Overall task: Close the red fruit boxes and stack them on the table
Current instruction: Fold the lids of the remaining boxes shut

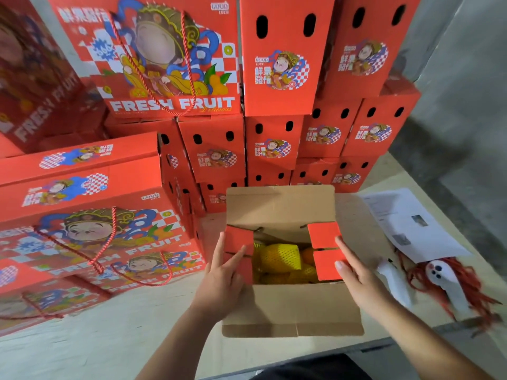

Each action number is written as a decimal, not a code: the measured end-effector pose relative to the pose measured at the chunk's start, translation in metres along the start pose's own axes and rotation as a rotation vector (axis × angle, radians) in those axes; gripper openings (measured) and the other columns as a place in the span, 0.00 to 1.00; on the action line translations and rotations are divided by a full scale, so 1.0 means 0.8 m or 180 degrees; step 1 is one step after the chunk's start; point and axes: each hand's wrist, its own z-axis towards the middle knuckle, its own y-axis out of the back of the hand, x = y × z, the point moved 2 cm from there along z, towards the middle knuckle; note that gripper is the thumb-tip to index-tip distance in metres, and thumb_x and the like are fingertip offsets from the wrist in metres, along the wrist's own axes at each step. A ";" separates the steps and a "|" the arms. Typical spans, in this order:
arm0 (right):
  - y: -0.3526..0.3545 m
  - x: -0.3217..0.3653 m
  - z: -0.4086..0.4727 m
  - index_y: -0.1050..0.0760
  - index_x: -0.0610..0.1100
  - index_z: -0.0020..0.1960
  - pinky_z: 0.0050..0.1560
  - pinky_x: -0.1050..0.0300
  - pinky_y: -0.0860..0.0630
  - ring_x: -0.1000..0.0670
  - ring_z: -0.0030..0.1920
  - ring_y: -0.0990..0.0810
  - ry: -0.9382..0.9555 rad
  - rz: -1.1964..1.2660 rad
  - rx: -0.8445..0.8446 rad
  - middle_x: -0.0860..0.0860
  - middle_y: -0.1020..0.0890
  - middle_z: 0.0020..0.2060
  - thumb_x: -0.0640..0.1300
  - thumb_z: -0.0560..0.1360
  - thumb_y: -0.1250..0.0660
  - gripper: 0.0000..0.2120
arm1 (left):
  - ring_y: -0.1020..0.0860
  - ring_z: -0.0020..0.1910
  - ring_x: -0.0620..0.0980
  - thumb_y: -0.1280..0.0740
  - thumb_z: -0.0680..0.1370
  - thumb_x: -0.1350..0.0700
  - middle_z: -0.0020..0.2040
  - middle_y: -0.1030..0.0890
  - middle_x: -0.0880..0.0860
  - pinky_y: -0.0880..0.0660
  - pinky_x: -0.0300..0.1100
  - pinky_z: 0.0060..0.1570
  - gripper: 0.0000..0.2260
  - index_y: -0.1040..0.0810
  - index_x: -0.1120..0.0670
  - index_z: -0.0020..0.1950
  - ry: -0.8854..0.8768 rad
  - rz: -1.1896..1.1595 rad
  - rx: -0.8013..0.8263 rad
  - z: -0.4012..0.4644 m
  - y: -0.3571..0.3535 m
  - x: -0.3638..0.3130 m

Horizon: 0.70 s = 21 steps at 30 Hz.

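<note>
Open fruit box (290,305) sits near the front edge of the table (115,344), directly below the camera. Both long flaps stand out flat, brown inner side up: one toward the stacks, one toward the person. Inside, yellow fruit in foam netting (279,257).

Left hand (222,283): fingers straight, spread, pressing the red left side flaps (239,239) inward over the opening; index fingertip lies on the flap face, not curled round anything.

Right hand (356,272): fingers straight, tips laid on the red right side flaps (326,249), pushing them in toward the fruit. No grasp here either.

Closed red boxes (271,138) stacked in tiers along the back edge of the table, more on the left edge, some flat with red rope handles (107,242).

Right of the open box: printed paper sheet (411,223), then a bundle of red cords with white pieces (444,281), near the right edge.
</note>
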 end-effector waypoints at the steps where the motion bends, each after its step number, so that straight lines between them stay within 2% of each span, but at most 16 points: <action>1: -0.009 0.002 -0.002 0.45 0.78 0.75 0.69 0.61 0.37 0.68 0.69 0.33 -0.0047 0.0194 -0.0087 0.73 0.40 0.75 0.58 0.84 0.43 0.24 | 0.48 0.84 0.52 0.43 0.83 0.60 0.85 0.58 0.47 0.42 0.46 0.79 0.28 0.36 0.39 0.80 0.0057 -0.0361 -0.0088 -0.005 -0.004 -0.001; 2: -0.016 0.006 -0.002 0.44 0.78 0.75 0.72 0.59 0.40 0.69 0.71 0.37 -0.0087 0.0386 -0.0154 0.76 0.41 0.74 0.57 0.84 0.43 0.24 | 0.47 0.83 0.48 0.43 0.82 0.61 0.85 0.52 0.46 0.45 0.41 0.79 0.30 0.39 0.37 0.80 0.0164 -0.0822 -0.0165 -0.010 -0.006 -0.004; 4: -0.019 0.017 0.000 0.40 0.76 0.75 0.73 0.57 0.43 0.76 0.69 0.41 -0.0228 0.0719 -0.0202 0.82 0.40 0.69 0.54 0.85 0.41 0.23 | 0.41 0.79 0.36 0.44 0.81 0.59 0.81 0.42 0.36 0.43 0.27 0.73 0.33 0.46 0.32 0.80 0.0493 -0.1627 -0.0346 -0.016 -0.012 -0.007; 5: -0.017 0.021 0.000 0.39 0.75 0.75 0.73 0.58 0.44 0.78 0.68 0.42 -0.0312 0.0856 -0.0183 0.84 0.40 0.66 0.53 0.85 0.41 0.23 | 0.37 0.73 0.31 0.44 0.82 0.59 0.76 0.40 0.31 0.40 0.20 0.65 0.33 0.49 0.30 0.79 0.0682 -0.1863 -0.0414 -0.017 -0.012 -0.008; 6: -0.015 0.024 0.001 0.38 0.74 0.75 0.73 0.58 0.44 0.76 0.68 0.41 -0.0379 0.0956 -0.0161 0.84 0.40 0.65 0.51 0.86 0.41 0.24 | 0.31 0.67 0.28 0.44 0.83 0.60 0.73 0.37 0.29 0.36 0.17 0.57 0.33 0.50 0.29 0.79 0.0851 -0.2020 -0.0433 -0.016 -0.012 -0.010; 7: -0.012 0.025 0.001 0.38 0.72 0.76 0.73 0.58 0.45 0.74 0.69 0.41 -0.0410 0.0992 -0.0128 0.84 0.40 0.64 0.49 0.86 0.41 0.24 | 0.26 0.61 0.28 0.44 0.84 0.62 0.70 0.33 0.32 0.32 0.20 0.53 0.33 0.48 0.28 0.79 0.0983 -0.2136 -0.0412 -0.014 -0.012 -0.012; 8: -0.011 0.027 0.002 0.39 0.72 0.77 0.73 0.58 0.45 0.74 0.69 0.41 -0.0411 0.0985 -0.0072 0.84 0.41 0.64 0.48 0.86 0.41 0.25 | 0.24 0.57 0.29 0.45 0.85 0.62 0.69 0.28 0.37 0.28 0.26 0.53 0.32 0.44 0.28 0.78 0.1078 -0.2195 -0.0379 -0.012 -0.010 -0.014; 9: -0.010 0.030 0.003 0.41 0.72 0.77 0.72 0.59 0.46 0.78 0.66 0.40 -0.0402 0.0958 -0.0013 0.83 0.43 0.64 0.47 0.87 0.41 0.26 | 0.24 0.58 0.32 0.45 0.85 0.63 0.68 0.26 0.40 0.26 0.32 0.56 0.32 0.41 0.28 0.78 0.1127 -0.2241 -0.0353 -0.011 -0.005 -0.017; 10: -0.008 0.033 0.006 0.41 0.72 0.77 0.72 0.59 0.46 0.82 0.62 0.40 -0.0392 0.0955 0.0012 0.84 0.43 0.63 0.46 0.87 0.41 0.26 | 0.25 0.59 0.32 0.44 0.85 0.62 0.67 0.25 0.39 0.26 0.36 0.57 0.32 0.39 0.27 0.77 0.1139 -0.2288 -0.0341 -0.009 0.002 -0.019; 11: -0.006 0.035 0.010 0.41 0.72 0.76 0.71 0.59 0.46 0.84 0.59 0.40 -0.0393 0.0974 0.0014 0.84 0.43 0.62 0.46 0.87 0.42 0.26 | 0.26 0.59 0.30 0.44 0.85 0.61 0.66 0.25 0.35 0.28 0.35 0.55 0.31 0.37 0.25 0.75 0.1133 -0.2336 -0.0334 -0.006 0.008 -0.019; 13: -0.002 0.038 0.014 0.38 0.71 0.76 0.72 0.58 0.46 0.78 0.64 0.39 -0.0379 0.1055 0.0010 0.84 0.39 0.63 0.45 0.87 0.43 0.25 | 0.28 0.62 0.27 0.42 0.86 0.58 0.65 0.28 0.27 0.30 0.30 0.56 0.27 0.35 0.24 0.74 0.1076 -0.2446 -0.0390 -0.006 0.017 -0.018; 14: -0.001 0.035 0.013 0.37 0.70 0.76 0.73 0.58 0.46 0.75 0.66 0.38 -0.0349 0.1074 0.0056 0.81 0.38 0.65 0.45 0.87 0.45 0.24 | 0.30 0.67 0.30 0.41 0.87 0.55 0.68 0.30 0.28 0.32 0.32 0.62 0.24 0.34 0.27 0.76 0.1037 -0.2504 -0.0441 -0.009 0.017 -0.016; 16: 0.001 0.025 0.008 0.38 0.67 0.77 0.73 0.65 0.48 0.78 0.67 0.39 -0.0222 0.0844 0.0285 0.74 0.39 0.73 0.44 0.88 0.48 0.24 | 0.33 0.74 0.36 0.41 0.87 0.49 0.74 0.31 0.33 0.35 0.37 0.72 0.20 0.34 0.34 0.78 0.0985 -0.2508 -0.0482 -0.016 0.013 -0.008; 17: 0.003 0.019 0.004 0.40 0.68 0.78 0.72 0.72 0.49 0.80 0.68 0.43 -0.0128 0.0604 0.0451 0.73 0.42 0.75 0.44 0.88 0.48 0.24 | 0.33 0.74 0.35 0.42 0.86 0.46 0.74 0.29 0.31 0.34 0.36 0.72 0.20 0.34 0.34 0.78 0.0921 -0.2417 -0.0439 -0.022 0.011 -0.004; 19: 0.014 0.014 0.004 0.45 0.73 0.76 0.66 0.82 0.52 0.79 0.71 0.50 0.0051 0.0227 0.0767 0.76 0.47 0.74 0.45 0.88 0.49 0.26 | 0.32 0.72 0.31 0.42 0.83 0.40 0.69 0.28 0.26 0.31 0.31 0.67 0.20 0.34 0.30 0.75 0.0830 -0.2161 -0.0290 -0.027 0.017 0.003; 21: 0.028 0.012 0.009 0.48 0.80 0.74 0.67 0.81 0.53 0.77 0.73 0.52 0.0016 0.0016 0.1039 0.79 0.49 0.74 0.44 0.88 0.49 0.30 | 0.33 0.75 0.38 0.41 0.82 0.42 0.74 0.29 0.34 0.33 0.39 0.73 0.23 0.36 0.34 0.78 0.0788 -0.1872 -0.0255 -0.019 0.030 0.015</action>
